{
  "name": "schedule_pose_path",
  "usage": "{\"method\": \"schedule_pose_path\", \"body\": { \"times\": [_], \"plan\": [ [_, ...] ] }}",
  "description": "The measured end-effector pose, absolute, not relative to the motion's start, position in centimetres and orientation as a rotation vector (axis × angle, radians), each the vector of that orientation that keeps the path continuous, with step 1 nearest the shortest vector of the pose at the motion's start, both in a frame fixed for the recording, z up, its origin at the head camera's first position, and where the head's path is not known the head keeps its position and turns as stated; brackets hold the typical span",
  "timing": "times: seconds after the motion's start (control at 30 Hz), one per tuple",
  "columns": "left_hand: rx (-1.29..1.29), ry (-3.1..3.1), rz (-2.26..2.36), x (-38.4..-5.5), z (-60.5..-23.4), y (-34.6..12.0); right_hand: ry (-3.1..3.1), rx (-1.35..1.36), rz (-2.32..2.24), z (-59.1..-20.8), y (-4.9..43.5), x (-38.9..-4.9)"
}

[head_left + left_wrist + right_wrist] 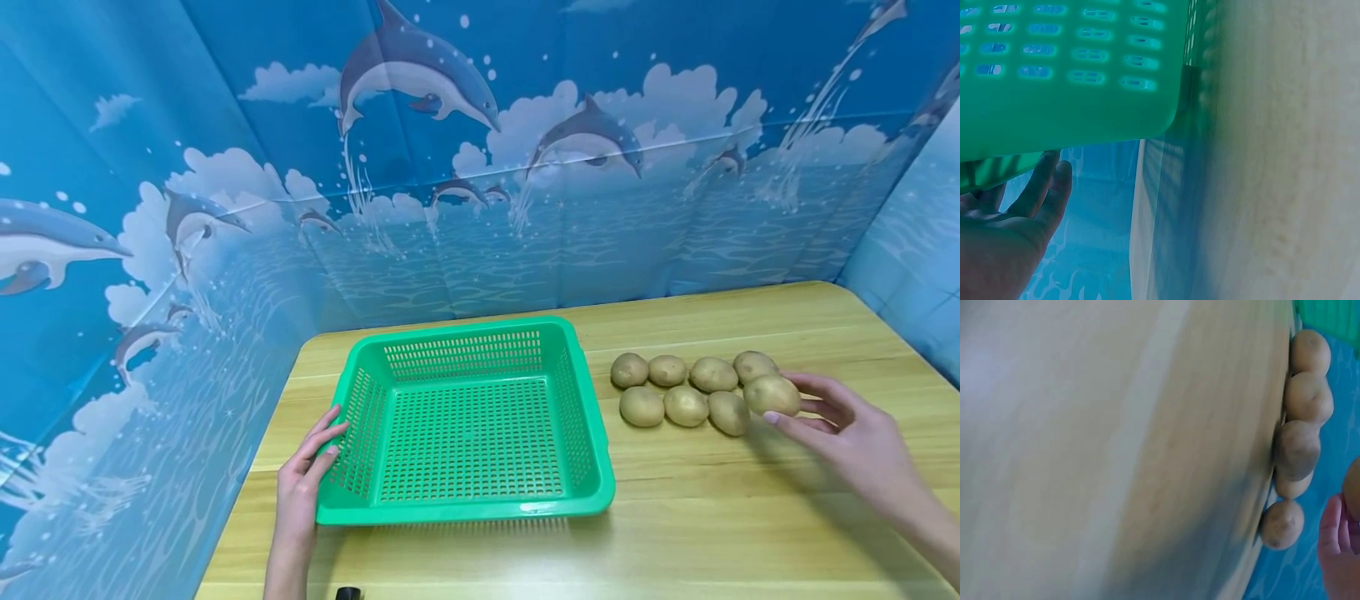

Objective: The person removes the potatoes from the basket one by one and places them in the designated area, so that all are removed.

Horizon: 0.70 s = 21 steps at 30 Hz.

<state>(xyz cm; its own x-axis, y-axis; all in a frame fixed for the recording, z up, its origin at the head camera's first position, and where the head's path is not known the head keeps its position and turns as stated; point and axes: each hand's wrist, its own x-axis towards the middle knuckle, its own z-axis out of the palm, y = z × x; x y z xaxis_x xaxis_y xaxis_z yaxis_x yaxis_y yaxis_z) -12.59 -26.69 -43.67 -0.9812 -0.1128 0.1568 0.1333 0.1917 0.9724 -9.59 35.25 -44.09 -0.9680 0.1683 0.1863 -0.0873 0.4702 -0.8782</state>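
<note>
A green plastic basket (pixel 468 508) with slotted sides and a mesh bottom stands on the table, nothing inside it. My left hand (pixel 302 475) grips its left rim; in the left wrist view some fingers (pixel 1041 187) lie beneath that rim. On the right, my right hand (pixel 847 421) holds a potato (pixel 772 395) between thumb and fingers, raised off the tabletop. Beside it several more potatoes (pixel 686 406) lie in two rows. The right wrist view shows the held potato (pixel 1352 487) cut off by the frame edge, apart from the resting potatoes (pixel 1309 398).
The wood-grain table (pixel 675 533) has a rounded far right corner. A blue dolphin-print curtain (pixel 480 242) hangs behind it and along both sides. A small black object (pixel 348 593) shows at the bottom edge of the head view.
</note>
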Motion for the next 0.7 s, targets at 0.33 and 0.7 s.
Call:
{"method": "schedule_pose_path", "body": {
  "times": [0.33, 0.7],
  "plan": [
    [-0.020, -2.268, -1.887, -12.6, -43.5, -26.7, -2.688, -0.192, 1.211, -45.1, 37.4, -9.8],
    [-0.017, -2.274, -1.891, -12.5, -43.5, -26.6, -2.833, -0.238, 1.091, -46.0, 38.4, -10.3]
  ]
}}
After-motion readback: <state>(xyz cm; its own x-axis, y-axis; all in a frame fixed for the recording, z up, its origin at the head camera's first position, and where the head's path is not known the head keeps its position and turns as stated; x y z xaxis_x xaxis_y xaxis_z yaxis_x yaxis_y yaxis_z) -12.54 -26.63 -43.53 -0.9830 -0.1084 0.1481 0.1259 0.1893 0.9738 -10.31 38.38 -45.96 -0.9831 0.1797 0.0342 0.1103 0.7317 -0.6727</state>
